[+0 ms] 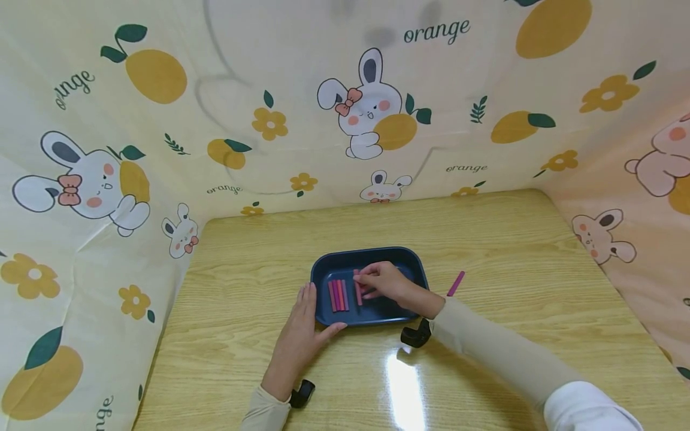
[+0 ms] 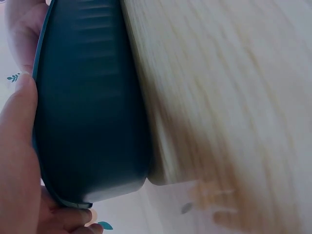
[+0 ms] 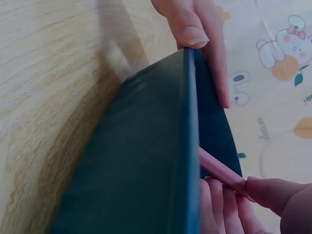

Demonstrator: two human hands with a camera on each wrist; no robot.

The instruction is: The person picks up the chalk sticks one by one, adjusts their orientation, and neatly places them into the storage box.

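Observation:
A dark blue rectangular tray (image 1: 372,321) stands on the wooden table. My left hand (image 1: 302,329) rests against its left front corner, fingers straight along the left side and thumb on the near rim. Inside the tray, my right hand (image 1: 385,280) pinches a slim pink stick (image 1: 358,293) between thumb and fingers. The right wrist view shows that pink stick (image 3: 222,171) tilted, its lower end hidden behind the tray wall. Several pink and purple sticks (image 1: 338,296) lie side by side in the tray's left part.
One magenta stick (image 1: 456,283) lies on the table (image 1: 512,269) right of the tray, partly hidden by the right forearm. Cloth walls (image 1: 302,72) printed with rabbits and oranges stand behind the table and at both sides.

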